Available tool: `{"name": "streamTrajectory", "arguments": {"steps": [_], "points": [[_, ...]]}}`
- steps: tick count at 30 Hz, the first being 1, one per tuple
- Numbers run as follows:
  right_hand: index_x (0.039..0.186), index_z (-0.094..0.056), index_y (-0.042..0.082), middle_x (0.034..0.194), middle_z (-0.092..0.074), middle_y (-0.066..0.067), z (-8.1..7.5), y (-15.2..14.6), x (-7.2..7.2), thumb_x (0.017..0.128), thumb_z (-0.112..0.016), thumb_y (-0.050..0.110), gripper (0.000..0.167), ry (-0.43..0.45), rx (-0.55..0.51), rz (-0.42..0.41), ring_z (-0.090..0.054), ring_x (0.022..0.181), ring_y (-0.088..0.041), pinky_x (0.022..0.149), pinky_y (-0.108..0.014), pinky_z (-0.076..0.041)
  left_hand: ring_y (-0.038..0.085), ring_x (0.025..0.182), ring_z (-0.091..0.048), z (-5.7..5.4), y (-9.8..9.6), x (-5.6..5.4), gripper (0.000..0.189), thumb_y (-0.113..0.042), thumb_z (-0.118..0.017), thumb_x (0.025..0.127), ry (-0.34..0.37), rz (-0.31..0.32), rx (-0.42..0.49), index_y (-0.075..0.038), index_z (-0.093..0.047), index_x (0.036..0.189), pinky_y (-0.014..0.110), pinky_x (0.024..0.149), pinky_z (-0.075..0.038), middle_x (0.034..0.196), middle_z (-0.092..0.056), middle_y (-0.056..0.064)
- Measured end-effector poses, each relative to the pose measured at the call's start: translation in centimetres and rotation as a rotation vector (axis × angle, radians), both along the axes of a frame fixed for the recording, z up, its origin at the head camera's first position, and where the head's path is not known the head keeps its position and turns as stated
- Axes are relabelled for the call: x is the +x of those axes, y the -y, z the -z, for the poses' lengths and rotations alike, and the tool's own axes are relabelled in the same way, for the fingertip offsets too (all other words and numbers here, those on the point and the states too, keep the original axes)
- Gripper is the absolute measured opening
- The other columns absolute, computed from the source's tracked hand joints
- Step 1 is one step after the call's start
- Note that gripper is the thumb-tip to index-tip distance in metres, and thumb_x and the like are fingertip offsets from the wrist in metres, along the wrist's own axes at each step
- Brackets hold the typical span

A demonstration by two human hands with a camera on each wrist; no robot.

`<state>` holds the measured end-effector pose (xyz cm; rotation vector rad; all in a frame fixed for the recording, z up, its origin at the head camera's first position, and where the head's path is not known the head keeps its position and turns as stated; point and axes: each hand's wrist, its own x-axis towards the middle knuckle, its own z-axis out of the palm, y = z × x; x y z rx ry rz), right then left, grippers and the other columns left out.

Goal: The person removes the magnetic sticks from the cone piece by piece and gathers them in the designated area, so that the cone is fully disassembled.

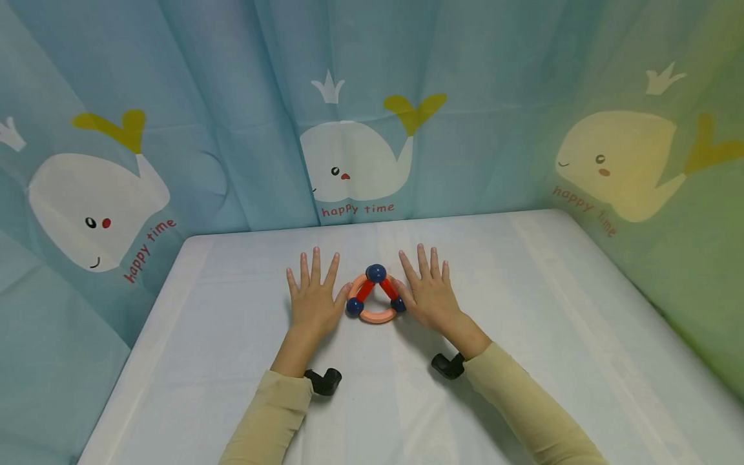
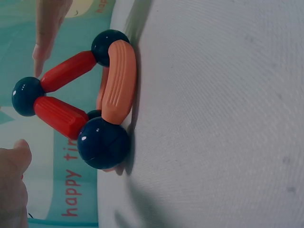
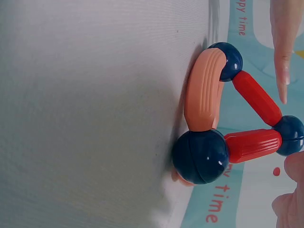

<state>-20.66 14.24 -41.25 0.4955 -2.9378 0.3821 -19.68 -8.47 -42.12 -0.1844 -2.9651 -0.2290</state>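
Note:
Between the two hands stands a small magnetic ball-and-rod toy [image 1: 378, 316]. Its base is a ring of curved orange rods [image 2: 121, 80] with dark blue balls [image 3: 200, 156] at the joins. Two red straight rods [image 3: 254, 145] slope up from the ring to a dark blue top ball [image 1: 376, 273]. My left hand [image 1: 314, 307] is at the toy's left with fingers spread and straight, its thumb close beside the ring. On the other side my right hand [image 1: 433, 300] is also spread, its thumb overlapping the ring's right edge in the head view. Neither hand grips anything.
A white cloth-covered table [image 1: 232, 387] lies under the hands. Behind it hangs a blue curtain [image 1: 494, 129] printed with whales, and it continues along both sides. A black wrist-worn device [image 1: 325, 382] shows at the left wrist, another black device [image 1: 448, 366] at the right.

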Motion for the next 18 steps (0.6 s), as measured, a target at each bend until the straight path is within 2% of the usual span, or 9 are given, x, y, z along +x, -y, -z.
{"name": "streamTrajectory", "arguments": {"steps": [5,10,13,18], "points": [[0.148,-0.018,0.014,0.150,-0.001,-0.021,0.21,-0.14,-0.12,0.097,-0.036,0.045,0.063,0.003,-0.005,-0.005,0.007,0.135,-0.039,0.106,-0.056,0.001,0.031,0.133,0.021,0.07,0.00,0.06,0.063,-0.055,-0.027,0.094,-0.003,0.007,0.005,-0.026,-0.011,0.149,0.057,0.103,0.010,0.152,0.007,0.012],[0.148,-0.016,0.011,0.149,-0.004,-0.025,0.06,-0.42,-0.30,0.097,-0.036,0.041,0.062,-0.009,-0.048,-0.014,0.004,0.135,-0.041,0.107,-0.055,-0.004,0.031,0.134,0.020,0.22,0.04,0.12,0.064,-0.055,-0.030,0.094,-0.025,0.027,0.031,-0.025,-0.015,0.148,0.057,0.104,0.009,0.153,0.003,0.013],[0.147,-0.017,0.008,0.148,-0.008,-0.026,0.02,-0.44,-0.55,0.098,-0.036,0.039,0.062,-0.034,-0.103,-0.026,0.000,0.135,-0.042,0.107,-0.053,-0.007,0.030,0.135,0.017,0.29,-0.07,0.15,0.064,-0.055,-0.032,0.094,-0.039,0.032,0.038,-0.026,-0.015,0.148,0.057,0.104,0.007,0.153,0.000,0.013],[0.147,-0.021,0.008,0.148,-0.013,-0.025,-0.09,0.32,-0.93,0.098,-0.037,0.038,0.060,-0.058,-0.230,-0.087,-0.003,0.136,-0.040,0.107,-0.052,-0.011,0.029,0.136,0.015,0.36,-0.73,-0.01,0.063,-0.053,-0.034,0.094,-0.073,0.080,0.113,-0.025,-0.017,0.148,0.057,0.105,0.007,0.153,-0.002,0.013]]}}
